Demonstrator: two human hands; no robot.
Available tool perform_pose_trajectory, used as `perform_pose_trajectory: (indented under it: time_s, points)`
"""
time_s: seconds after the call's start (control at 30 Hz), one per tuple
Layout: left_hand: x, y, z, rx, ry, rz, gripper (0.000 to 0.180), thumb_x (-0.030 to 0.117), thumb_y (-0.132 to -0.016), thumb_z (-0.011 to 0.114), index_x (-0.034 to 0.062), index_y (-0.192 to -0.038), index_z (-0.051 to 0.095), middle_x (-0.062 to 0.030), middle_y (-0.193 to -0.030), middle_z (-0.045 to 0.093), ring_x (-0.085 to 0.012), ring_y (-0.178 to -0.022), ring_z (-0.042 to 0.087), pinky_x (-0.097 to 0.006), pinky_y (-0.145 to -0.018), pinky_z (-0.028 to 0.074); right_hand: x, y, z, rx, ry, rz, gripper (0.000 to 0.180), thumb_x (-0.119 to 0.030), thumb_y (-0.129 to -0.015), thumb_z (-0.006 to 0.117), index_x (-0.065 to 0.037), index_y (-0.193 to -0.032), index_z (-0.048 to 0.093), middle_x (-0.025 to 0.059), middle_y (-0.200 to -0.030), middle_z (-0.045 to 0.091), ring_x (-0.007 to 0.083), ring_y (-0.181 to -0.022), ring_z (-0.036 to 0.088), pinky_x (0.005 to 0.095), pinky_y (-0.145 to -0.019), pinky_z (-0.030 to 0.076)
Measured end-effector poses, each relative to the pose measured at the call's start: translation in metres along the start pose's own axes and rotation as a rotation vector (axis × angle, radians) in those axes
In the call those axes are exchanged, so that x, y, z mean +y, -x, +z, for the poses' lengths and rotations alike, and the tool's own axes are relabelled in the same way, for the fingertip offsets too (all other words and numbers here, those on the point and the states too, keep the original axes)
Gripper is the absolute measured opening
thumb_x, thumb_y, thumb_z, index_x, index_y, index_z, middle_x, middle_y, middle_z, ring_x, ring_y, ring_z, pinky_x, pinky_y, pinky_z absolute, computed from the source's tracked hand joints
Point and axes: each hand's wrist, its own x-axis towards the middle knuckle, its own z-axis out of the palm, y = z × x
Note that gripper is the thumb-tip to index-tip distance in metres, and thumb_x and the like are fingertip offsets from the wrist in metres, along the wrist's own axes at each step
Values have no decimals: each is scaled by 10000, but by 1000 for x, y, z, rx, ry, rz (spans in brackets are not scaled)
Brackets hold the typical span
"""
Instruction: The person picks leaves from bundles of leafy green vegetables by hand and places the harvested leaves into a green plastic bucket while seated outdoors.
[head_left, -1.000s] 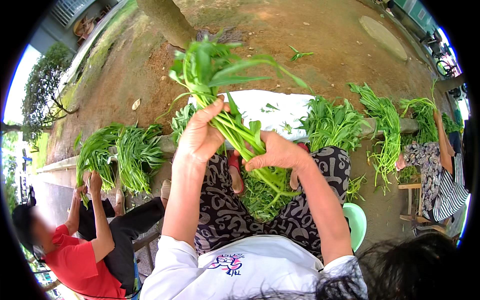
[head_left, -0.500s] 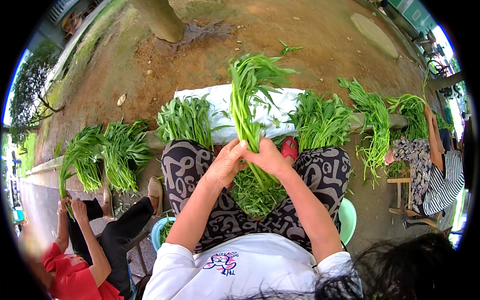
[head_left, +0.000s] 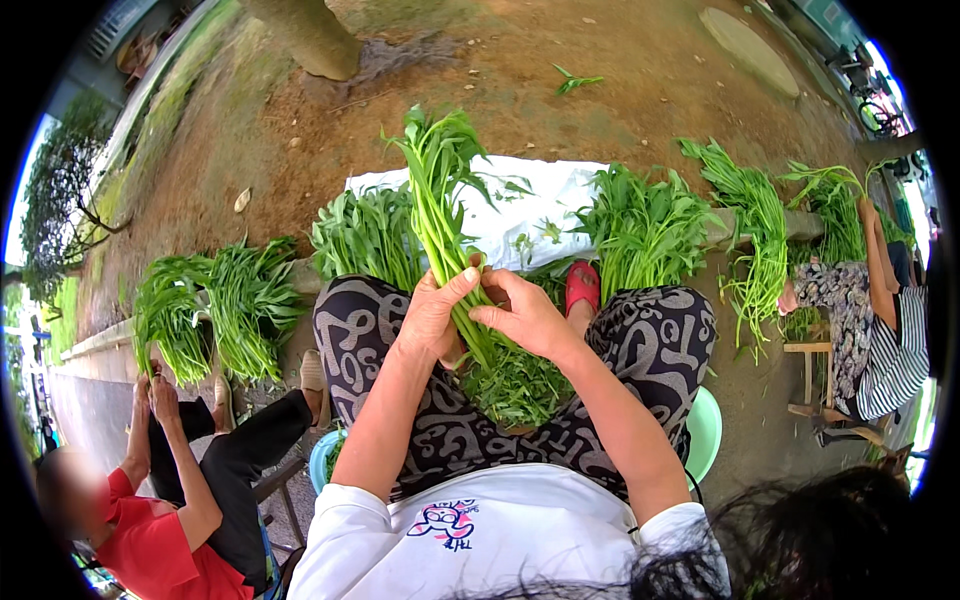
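Note:
A bunch of water spinach [head_left: 430,200], long green stems with narrow leaves, rises from my left hand [head_left: 436,312], which is closed around the lower stems. Its leafy end tilts up and to the left. Close on the right of the stems, my right hand [head_left: 525,315] has its thumb and index finger apart, fingertips at the bunch's edge. Beneath both hands, between my knees, lies a heap of cut green pieces [head_left: 515,388]; what holds it is mostly hidden.
White sheeting [head_left: 510,225] lies ahead, with greens piled left [head_left: 365,240] and right [head_left: 648,235] along a low curb. Tubs, blue [head_left: 322,462] and green [head_left: 704,435], stand beside my legs. A person in red [head_left: 160,540] and one in stripes [head_left: 893,350] handle greens nearby.
The bunch has swung left and tilted that way, now held by my left hand. My right hand has loosened from the stems and sits just to their right.

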Motion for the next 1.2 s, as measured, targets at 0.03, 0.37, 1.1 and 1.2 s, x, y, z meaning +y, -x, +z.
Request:
perform_pose_trajectory:
  time_s: [0.03,0.37,1.1,1.2]
  points:
    - [-1,-1,0,-20,-15,8,414,112,-784,765,49,-1146,572,-47,-1077,622,-171,-983,573,-351,-875,476,2,0,-1,3,-64,23,389,-159,-797,690,43,-1100,553,183,-993,630,293,-891,636,376,-806,491]
    - [-2,-1,-4,-66,-5,16,376,60,-848,665,60,-1197,524,-35,-1053,601,-174,-960,591,-334,-847,508,9,0,-11,75,-189,113,256,-115,-828,670,38,-1020,600,128,-975,649,180,-832,624,316,-763,500]
    - [-11,0,11,-107,-314,33,519,294,-876,676,29,-1270,469,-80,-1113,585,-166,-992,559,-321,-871,463,21,1,-15,-41,-460,157,388,-266,-892,662,14,-1141,563,42,-963,617,98,-864,568,249,-759,477]
    - [-11,2,13,-112,-341,91,591,350,-878,656,43,-1326,424,-96,-1178,556,-189,-1063,531,-342,-909,440,-1,2,-18,-109,-446,162,589,-306,-817,744,11,-1244,491,79,-1105,589,156,-993,563,288,-860,463]
